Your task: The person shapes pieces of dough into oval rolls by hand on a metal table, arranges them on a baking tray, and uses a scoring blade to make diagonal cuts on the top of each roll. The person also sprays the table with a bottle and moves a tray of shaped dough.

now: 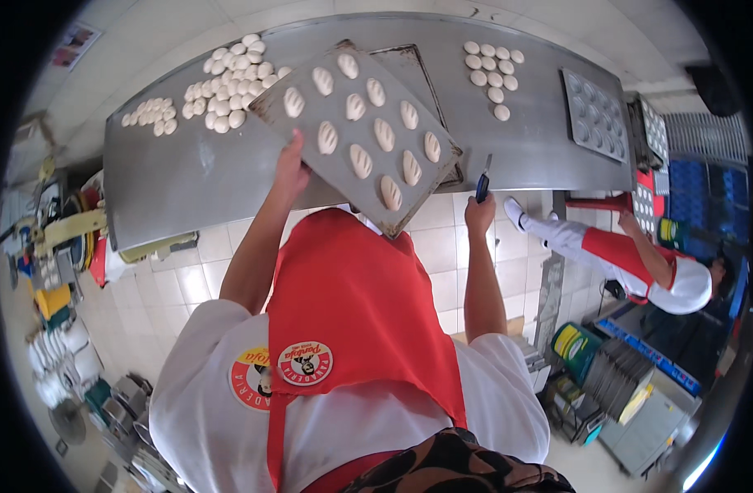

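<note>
Left hand (292,171) pinching left edge of tray (353,133), fingers beneath hidden; tray bearing scored dough pieces (384,134), near corner past table (171,181) edge; right hand (480,214) fingers curled round knife (482,187), blade pointing away

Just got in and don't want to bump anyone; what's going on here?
The left hand grips a tray of slashed dough pieces, which juts past the near edge of a metal table. The right hand holds a dark-handled knife, apart from the tray. Round dough balls lie on the table to either side. A co-worker stands at the right.
</note>
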Motion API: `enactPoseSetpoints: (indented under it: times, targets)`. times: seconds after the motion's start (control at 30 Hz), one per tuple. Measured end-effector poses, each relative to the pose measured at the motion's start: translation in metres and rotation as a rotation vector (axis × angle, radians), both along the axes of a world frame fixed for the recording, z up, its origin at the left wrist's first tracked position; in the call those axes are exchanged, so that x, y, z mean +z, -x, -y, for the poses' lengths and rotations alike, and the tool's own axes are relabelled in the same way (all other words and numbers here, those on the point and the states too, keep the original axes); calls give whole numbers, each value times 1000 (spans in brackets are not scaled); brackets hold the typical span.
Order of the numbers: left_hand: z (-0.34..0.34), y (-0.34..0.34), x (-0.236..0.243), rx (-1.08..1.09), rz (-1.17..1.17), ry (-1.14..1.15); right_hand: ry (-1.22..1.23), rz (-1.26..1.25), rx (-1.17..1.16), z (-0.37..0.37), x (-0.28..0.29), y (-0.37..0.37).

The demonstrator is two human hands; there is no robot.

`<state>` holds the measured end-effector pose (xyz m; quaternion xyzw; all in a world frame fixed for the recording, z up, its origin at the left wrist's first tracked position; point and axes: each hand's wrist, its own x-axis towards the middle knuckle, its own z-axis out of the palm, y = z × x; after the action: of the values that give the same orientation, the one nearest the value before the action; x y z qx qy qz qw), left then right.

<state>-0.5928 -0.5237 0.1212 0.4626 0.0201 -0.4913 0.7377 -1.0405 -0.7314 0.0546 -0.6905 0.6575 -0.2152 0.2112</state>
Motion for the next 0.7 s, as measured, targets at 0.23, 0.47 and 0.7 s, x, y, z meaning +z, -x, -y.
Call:
enactPoseSetpoints:
  times: [0.23, 0.47, 0.7]
  targets:
    - [-160, 33, 73, 378, 88, 88, -22, -432, 263, 69, 36, -57]
    - [-325, 103, 84, 918, 107, 117, 387, -15, 719, 2, 29, -109]
    - [-458, 175, 33, 1318, 140, 155, 338, 298, 1152, -165, 1, -218]
